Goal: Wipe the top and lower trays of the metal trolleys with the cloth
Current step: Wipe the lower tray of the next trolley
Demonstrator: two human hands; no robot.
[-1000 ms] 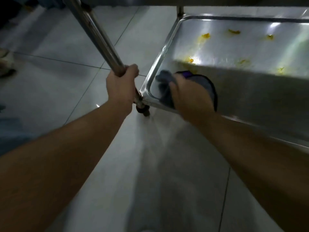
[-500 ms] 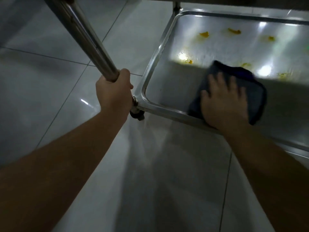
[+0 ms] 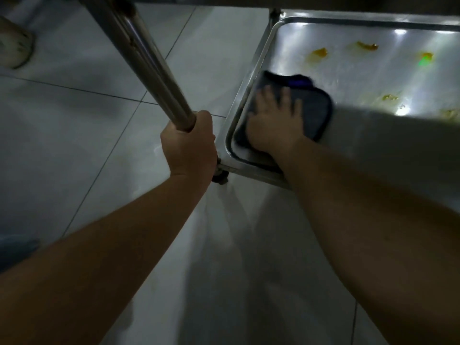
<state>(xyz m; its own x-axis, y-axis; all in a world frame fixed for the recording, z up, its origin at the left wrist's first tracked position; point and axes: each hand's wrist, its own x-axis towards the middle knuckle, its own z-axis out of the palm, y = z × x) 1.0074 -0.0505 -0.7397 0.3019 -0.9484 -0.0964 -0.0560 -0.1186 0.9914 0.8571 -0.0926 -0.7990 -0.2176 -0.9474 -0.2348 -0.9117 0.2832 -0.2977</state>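
Note:
The trolley's lower metal tray [image 3: 353, 70] fills the upper right, with several yellow-orange stains [image 3: 318, 53] across its far half. A dark blue cloth [image 3: 316, 105] lies flat in the tray's near left corner. My right hand [image 3: 276, 125] presses on the cloth with its fingers spread straight. My left hand [image 3: 189, 145] grips the trolley's steel leg [image 3: 146, 63], which slants up to the left. The upper tray shows only as a dark edge along the top of the frame.
A black caster [image 3: 220, 176] sits under the tray's near left corner, just below my left hand. Pale floor tiles [image 3: 74, 125] spread to the left and in front. A blurred shoe-like shape [image 3: 15, 46] lies at the far left.
My right hand has slid the cloth from the tray's middle back to its near left corner. My left hand keeps its grip on the leg.

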